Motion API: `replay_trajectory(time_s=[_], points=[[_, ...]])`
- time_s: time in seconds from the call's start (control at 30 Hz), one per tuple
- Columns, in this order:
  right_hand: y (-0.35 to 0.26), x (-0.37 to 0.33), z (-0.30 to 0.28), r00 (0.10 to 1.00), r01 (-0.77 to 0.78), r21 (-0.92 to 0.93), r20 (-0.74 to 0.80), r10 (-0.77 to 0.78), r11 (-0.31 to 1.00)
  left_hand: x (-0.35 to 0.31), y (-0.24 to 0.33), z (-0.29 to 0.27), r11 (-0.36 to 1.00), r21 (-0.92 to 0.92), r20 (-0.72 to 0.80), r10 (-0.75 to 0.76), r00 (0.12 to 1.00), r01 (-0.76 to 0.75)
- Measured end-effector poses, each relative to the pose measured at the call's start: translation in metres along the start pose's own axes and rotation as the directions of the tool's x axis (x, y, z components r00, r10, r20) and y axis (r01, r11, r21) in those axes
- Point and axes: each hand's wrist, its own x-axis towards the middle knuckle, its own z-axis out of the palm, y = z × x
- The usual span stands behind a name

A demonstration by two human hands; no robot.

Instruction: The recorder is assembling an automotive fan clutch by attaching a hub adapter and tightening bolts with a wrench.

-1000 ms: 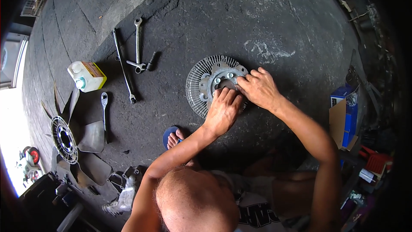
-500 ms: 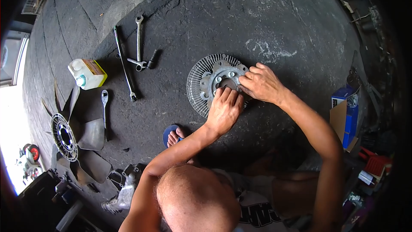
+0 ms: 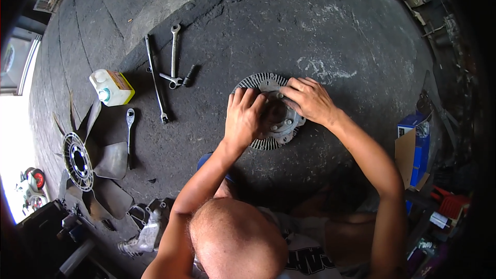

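Note:
A round finned metal fan clutch (image 3: 266, 143) lies on the dark floor in front of me, its bolted hub plate facing up. Several bolt heads show around the dark centre hole. My left hand (image 3: 242, 118) grips its left side, with the fingers curled over the hub plate toward the hole. At the upper right of the hub, my right hand (image 3: 311, 101) has its fingers bent over the rim beside a bolt. The fingertips of both hands are partly hidden, so I cannot tell whether either pinches a small part.
Left of the clutch lie a long bar tool (image 3: 156, 82), a combination wrench (image 3: 174, 49), a black socket (image 3: 190, 75) and a ratchet (image 3: 130, 124). Beyond them are a white jug (image 3: 114, 89) and a bladed fan (image 3: 96, 163). A blue box (image 3: 421, 157) stands at the right.
My left hand has moved left and up from the clutch's lower front to its left side. The right hand has shifted slightly left along the rim. The clutch's bolts and plate appear turned.

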Motion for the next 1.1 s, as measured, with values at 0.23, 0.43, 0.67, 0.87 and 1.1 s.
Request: replay_trajectory(time_s=[0.23,0.43,0.67,0.87,1.1], points=[[0.002,0.008,0.007,0.997,0.075,0.015,-0.015,-0.075,0.997,-0.003,-0.016,0.008,0.992,-0.117,0.042,0.043,0.998,-0.038],[-0.004,0.005,0.015,0.987,0.036,0.041,-0.159,-0.029,0.998,0.0,-0.013,0.008,0.965,-0.261,0.046,-0.004,0.999,0.015],[0.001,0.001,0.028,0.976,0.02,0.388,-0.208,0.067,0.921,-0.003,-0.018,0.021,0.939,-0.337,0.032,-0.062,0.998,0.069],[0.007,0.004,0.04,0.957,-0.017,0.312,-0.269,0.106,0.95,0.001,-0.021,0.025,0.947,-0.321,-0.005,0.017,1.0,-0.017],[0.009,-0.005,0.033,0.976,-0.004,0.471,-0.19,0.106,0.882,-0.007,-0.019,0.026,0.948,-0.3,-0.1,-0.147,0.984,0.111]])
